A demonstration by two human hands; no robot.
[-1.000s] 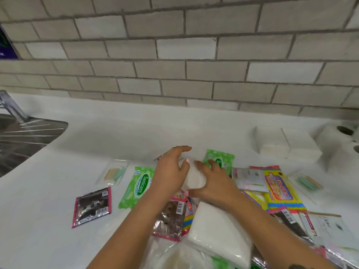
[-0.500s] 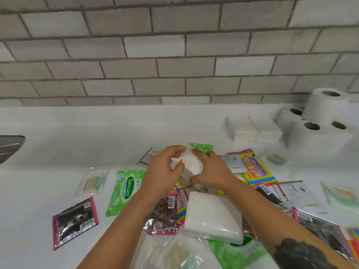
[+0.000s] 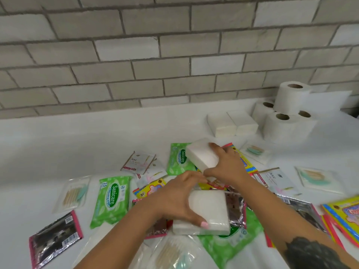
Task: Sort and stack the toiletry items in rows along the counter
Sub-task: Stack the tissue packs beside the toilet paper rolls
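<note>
My right hand [image 3: 226, 165] grips a white tissue pack [image 3: 201, 156] and holds it lifted and tilted above the pile at the middle of the counter. My left hand [image 3: 175, 200] grips a second white tissue pack [image 3: 209, 212] that lies on the pile nearer to me, thumb on its front edge. Two more white tissue packs [image 3: 233, 123] stand side by side at the back right. Beside them stand several toilet rolls [image 3: 287, 117], stacked. Green Sanicare wipe packs [image 3: 112, 199] lie left of my hands, and another [image 3: 177, 160] lies behind them.
Loose sachets cover the white counter [image 3: 58, 144]: Dove sachets [image 3: 138, 162], silver and pink sachets [image 3: 54, 241], yellow packets [image 3: 342, 214], clear toothpick packs [image 3: 74, 193]. A grey brick wall [image 3: 136, 65] closes the back.
My right hand has lifted one tissue pack up and to the right. My left hand has dropped back onto the nearer pack. The view has swung right and the sink has left it.
</note>
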